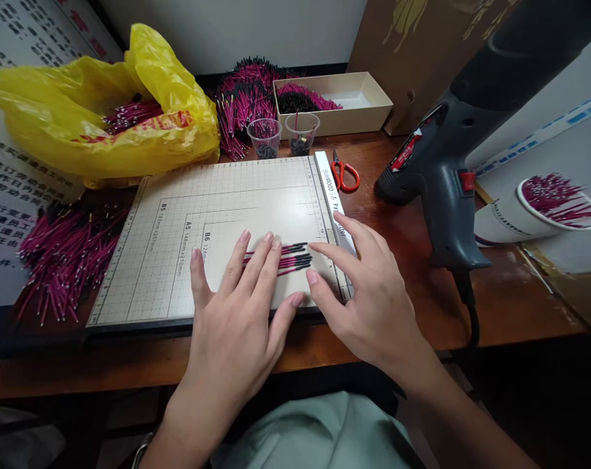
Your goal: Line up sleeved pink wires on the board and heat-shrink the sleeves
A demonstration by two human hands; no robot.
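Along its right edge, the gridded board (pixel 236 189) was bounded by a white rail (pixel 326 182), partly covered by the right hand (pixel 371 293); its near edge was set just inside the front of the wooden table (pixel 390 251). Gridded surface was left showing on the board's left side and toward its far edge. Right of the board, red-handled scissors (pixel 341 167) were laid near the rail, with a dark heat gun (pixel 442 153) farther out. On the board's near right part, thin pink wires (pixel 295 262) with black ends were laid in a row, partly covered by the left hand (pixel 234 335), which was spread wide, palm down, nothing gripped. The right hand was held half open, thumb and forefinger parted beside the black ends; whether these were touched could not be told. Behind the board, a box (pixel 339 122) was placed, and at its far left corner a yellow bag (pixel 143 146).
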